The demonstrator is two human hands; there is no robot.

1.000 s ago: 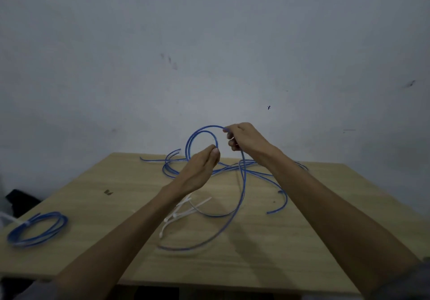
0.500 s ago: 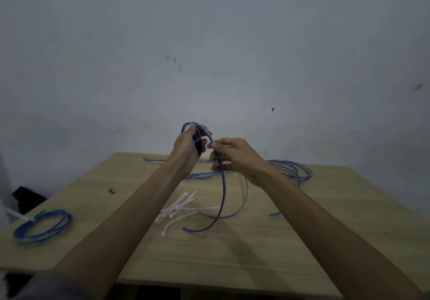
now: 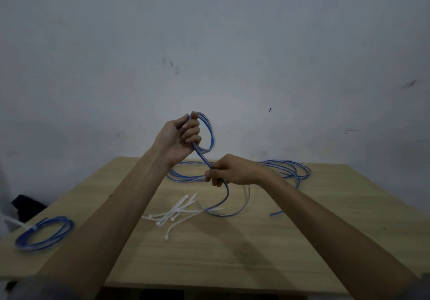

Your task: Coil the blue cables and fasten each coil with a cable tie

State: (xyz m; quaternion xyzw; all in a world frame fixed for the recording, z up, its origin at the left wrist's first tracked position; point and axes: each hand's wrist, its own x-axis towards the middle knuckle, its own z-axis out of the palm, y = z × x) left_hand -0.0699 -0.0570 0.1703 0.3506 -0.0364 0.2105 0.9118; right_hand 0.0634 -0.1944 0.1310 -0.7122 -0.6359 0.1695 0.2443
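The left hand (image 3: 178, 137) is raised above the far side of the wooden table (image 3: 232, 253), palm turned toward the camera, its fingers curled round a small loop of blue cable (image 3: 209, 134) that arcs out to the right of the fist. From the bottom of that loop the same cable runs down and to the right into the right hand (image 3: 229, 170), which sits lower, back of the hand up, fingers and thumb pinching the cable. Below the right hand the cable hangs in a wide curve that touches the tabletop, its free end lying to the right. Both forearms are bare and stretch forward from the bottom corners

More loose cable (image 3: 288, 171) lies in thin round loops along the far edge of the table, behind the hands. A finished coil (image 3: 44, 233), flat and ring-shaped, rests near the left edge with a white tie round it. A small heap of white cable ties (image 3: 176, 213), thin flat plastic strips, lies on the table just left of the hanging curve. The tabletop is pale, smooth wood grain; the wall (image 3: 209, 43) behind is plain and grey-white
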